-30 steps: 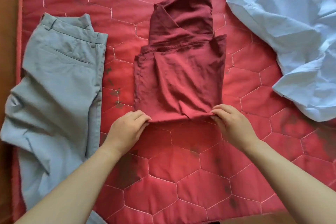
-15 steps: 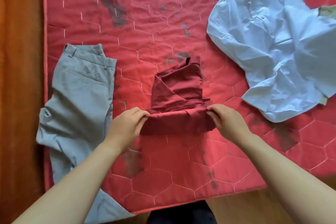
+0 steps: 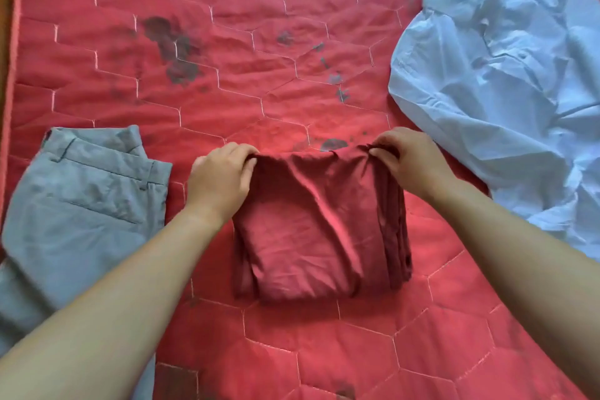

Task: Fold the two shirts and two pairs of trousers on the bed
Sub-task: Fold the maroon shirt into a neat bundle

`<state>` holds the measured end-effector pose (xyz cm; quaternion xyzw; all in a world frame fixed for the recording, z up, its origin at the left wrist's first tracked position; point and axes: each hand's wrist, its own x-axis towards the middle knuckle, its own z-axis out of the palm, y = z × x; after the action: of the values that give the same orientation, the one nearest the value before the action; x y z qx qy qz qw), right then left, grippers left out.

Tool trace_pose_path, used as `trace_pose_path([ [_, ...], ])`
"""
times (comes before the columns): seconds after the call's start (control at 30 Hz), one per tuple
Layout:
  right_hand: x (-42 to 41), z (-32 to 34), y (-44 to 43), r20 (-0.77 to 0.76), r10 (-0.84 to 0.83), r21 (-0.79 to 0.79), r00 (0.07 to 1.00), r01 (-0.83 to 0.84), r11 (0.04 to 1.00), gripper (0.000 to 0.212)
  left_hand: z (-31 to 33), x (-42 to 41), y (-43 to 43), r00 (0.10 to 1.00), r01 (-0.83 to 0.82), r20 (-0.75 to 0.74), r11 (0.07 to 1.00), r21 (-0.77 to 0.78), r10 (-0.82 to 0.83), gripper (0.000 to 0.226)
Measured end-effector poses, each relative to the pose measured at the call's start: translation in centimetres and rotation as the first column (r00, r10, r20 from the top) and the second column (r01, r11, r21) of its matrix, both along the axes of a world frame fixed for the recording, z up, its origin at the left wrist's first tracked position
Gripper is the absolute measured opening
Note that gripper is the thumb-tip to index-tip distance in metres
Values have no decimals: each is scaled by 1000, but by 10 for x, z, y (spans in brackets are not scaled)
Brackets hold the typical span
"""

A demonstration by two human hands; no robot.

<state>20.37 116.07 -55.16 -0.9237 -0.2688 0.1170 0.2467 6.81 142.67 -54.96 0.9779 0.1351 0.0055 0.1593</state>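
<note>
Grey trousers (image 3: 84, 204): unfolded, flat on the bed (image 3: 259, 42), just left of the left hand (image 3: 220, 178). Left hand pinches the far-left corner of the maroon garment (image 3: 318, 227). Garment: a folded packet between both hands, its bulk on the near side of them. Judged light, limp and thin; the layers may slide, so grip corners through all plies. Right hand (image 3: 412, 162) pinches the far-right corner. Pale blue shirt (image 3: 503, 91): crumpled, just right of the right hand.
</note>
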Motion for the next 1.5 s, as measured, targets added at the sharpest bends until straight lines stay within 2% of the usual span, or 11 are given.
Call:
trace_pose_path([
  [0.1,4,-11,9,-51,-86,-39,995,84,996,18,-13,8,-7,997,-71,-42,997,35,72,34],
  [0.2,-18,-13,20,130,-218,-75,967,229,971,28,-19,-2,-31,997,44,-60,999,3,-44,42],
  [0.27,-50,-14,31,202,-176,-14,963,183,983,33,-23,-17,-52,988,124,-88,991,-41,-128,46],
  [0.37,-89,-29,35,82,-54,-117,995,64,991,47,-35,-35,-74,971,164,-165,983,-77,-175,60],
  [0.47,-85,-52,16,-53,-106,-280,993,87,956,53,-53,-49,-72,950,197,-247,980,-3,-192,67],
  [0.57,-74,-64,4,-64,-84,-297,994,62,953,55,-66,-56,-60,936,239,-271,971,17,-225,67],
  [0.77,-83,-50,5,100,-161,-62,982,168,984,49,-58,-51,-72,952,247,-193,968,36,-236,68],
  [0.93,-92,-56,6,-25,-44,-246,999,36,969,51,-61,-42,-85,920,318,-263,946,64,-292,62],
  [1.13,-110,-50,7,98,-253,-139,963,265,954,47,-63,-47,-85,943,272,-211,961,47,-256,61],
  [1.3,-135,-59,5,5,-234,-282,972,226,932,53,-65,-76,-97,930,321,-200,946,42,-307,63],
  [1.5,-107,-70,9,90,-197,-275,976,215,937,52,-75,-51,-93,935,300,-217,952,65,-280,62],
])
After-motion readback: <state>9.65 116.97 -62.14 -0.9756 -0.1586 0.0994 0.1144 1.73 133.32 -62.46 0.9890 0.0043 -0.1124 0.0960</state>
